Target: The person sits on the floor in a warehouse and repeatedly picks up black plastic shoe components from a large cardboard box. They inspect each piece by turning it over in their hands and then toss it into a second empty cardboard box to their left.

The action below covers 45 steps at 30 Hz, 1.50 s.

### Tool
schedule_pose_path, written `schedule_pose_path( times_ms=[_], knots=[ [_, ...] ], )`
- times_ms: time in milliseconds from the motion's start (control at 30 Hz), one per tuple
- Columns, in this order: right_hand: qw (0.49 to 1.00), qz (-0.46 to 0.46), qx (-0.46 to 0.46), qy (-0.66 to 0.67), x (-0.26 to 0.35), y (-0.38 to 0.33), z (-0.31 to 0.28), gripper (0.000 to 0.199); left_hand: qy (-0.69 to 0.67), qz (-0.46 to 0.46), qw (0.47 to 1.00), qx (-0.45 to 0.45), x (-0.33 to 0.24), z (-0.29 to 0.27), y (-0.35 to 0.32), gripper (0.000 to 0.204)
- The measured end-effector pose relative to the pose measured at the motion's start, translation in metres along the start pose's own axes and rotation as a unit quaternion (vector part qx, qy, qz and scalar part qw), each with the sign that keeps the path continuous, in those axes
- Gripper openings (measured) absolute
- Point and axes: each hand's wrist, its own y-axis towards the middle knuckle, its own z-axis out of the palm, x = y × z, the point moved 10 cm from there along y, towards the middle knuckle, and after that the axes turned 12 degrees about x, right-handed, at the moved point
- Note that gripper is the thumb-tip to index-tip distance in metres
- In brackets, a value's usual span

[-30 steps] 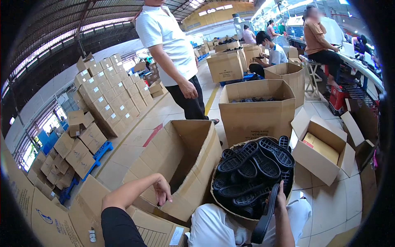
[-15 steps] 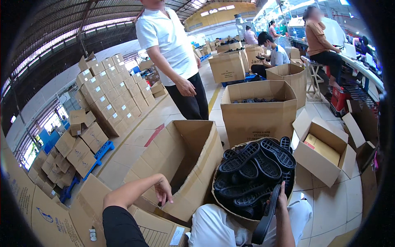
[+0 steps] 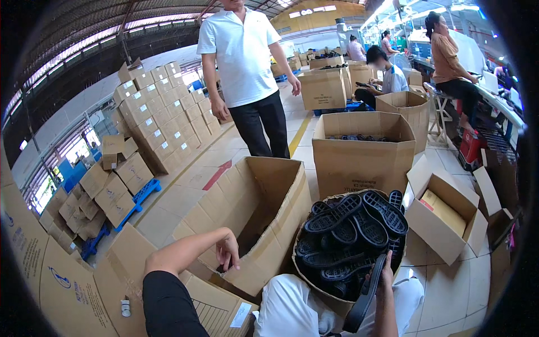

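My right hand [image 3: 385, 272] grips a black shoe sole [image 3: 362, 306], held upright on edge over my right leg. Beside it stands a round-topped carton [image 3: 299, 264] heaped with black soles [image 3: 370, 227], their gridded sides showing. My left hand [image 3: 227, 250] hangs at the near left corner of a tall open carton [image 3: 279, 238]. Its fingers are bent down and closed around something dark and small, mostly hidden by the hand. The inside of that tall carton lies in shadow.
Another large carton [image 3: 365, 160] with dark pieces inside stands beyond the soles. An open flapped box [image 3: 449, 216] lies to the right. A person in a white shirt [image 3: 241, 62] stands just past the tall carton. Stacked boxes [image 3: 160, 121] and a blue pallet [image 3: 137, 202] are at left.
The view has shifted slightly left, moving the scene rightward. The standing person has turned more toward me, with both arms now showing. My right hand still holds the sole; my left stays at the carton's corner.
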Motion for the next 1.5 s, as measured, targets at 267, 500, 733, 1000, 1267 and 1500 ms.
schedule_pose_path(
  times_ms=[267,500,733,1000,1267,1500],
  knots=[
    [0.999,-0.022,0.009,0.026,0.004,-0.007,0.004,0.058,-0.004,-0.003,0.999,0.032,0.0,0.006,0.005,0.082],
    [1.0,-0.011,0.027,0.004,0.0,0.004,-0.001,0.06,-0.007,0.01,0.999,0.035,0.0,0.005,0.0,0.08],
    [0.999,-0.007,0.035,-0.005,-0.001,0.005,-0.004,0.061,0.0,0.015,0.999,0.035,-0.003,0.004,0.003,0.077],
    [0.999,-0.003,0.033,0.008,-0.002,0.001,-0.002,0.06,0.009,0.002,1.0,0.011,-0.001,0.0,0.001,0.077],
    [0.999,-0.03,0.02,0.019,0.0,0.003,0.001,0.059,0.006,0.002,1.0,0.013,0.003,-0.005,0.009,0.081],
    [0.999,-0.035,0.034,0.005,0.004,0.005,-0.001,0.062,-0.005,0.021,1.0,0.005,-0.001,-0.003,0.008,0.057]
  ],
)
